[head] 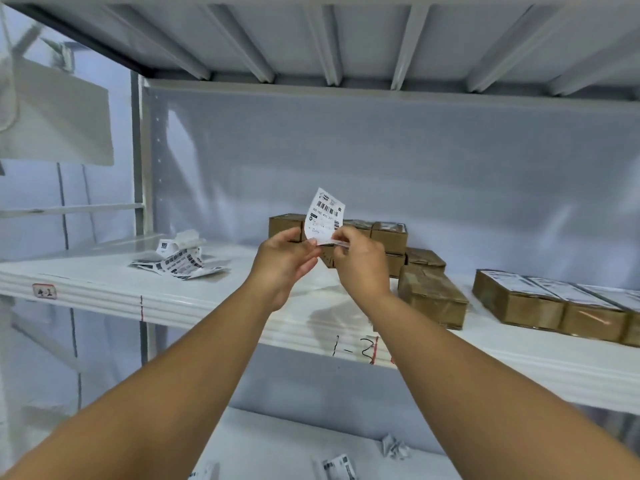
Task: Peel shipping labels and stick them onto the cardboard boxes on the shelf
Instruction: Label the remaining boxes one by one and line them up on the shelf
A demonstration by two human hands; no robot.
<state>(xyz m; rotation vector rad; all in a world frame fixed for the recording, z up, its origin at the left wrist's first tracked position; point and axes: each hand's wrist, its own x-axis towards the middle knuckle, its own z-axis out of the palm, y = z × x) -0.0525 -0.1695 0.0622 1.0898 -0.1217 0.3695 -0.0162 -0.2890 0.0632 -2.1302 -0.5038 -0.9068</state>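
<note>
You hold one shipping label (325,213) in front of you, above the white shelf (104,282). Your left hand (284,259) pinches its lower edge between thumb and fingers. Your right hand (360,263) pinches the same edge from the other side, where a thin pale strip sticks out. The label stands upright and bends a little, with the barcode side toward you. Just behind your hands is a stack of cardboard boxes (389,237), and one more box (431,296) lies near your right wrist. Further right, a row of boxes (540,306) carries labels on top. On the left part of the shelf lies a pile of loose labels (183,263). On the lower shelf (277,445) there is a crumpled paper (394,446).
</note>
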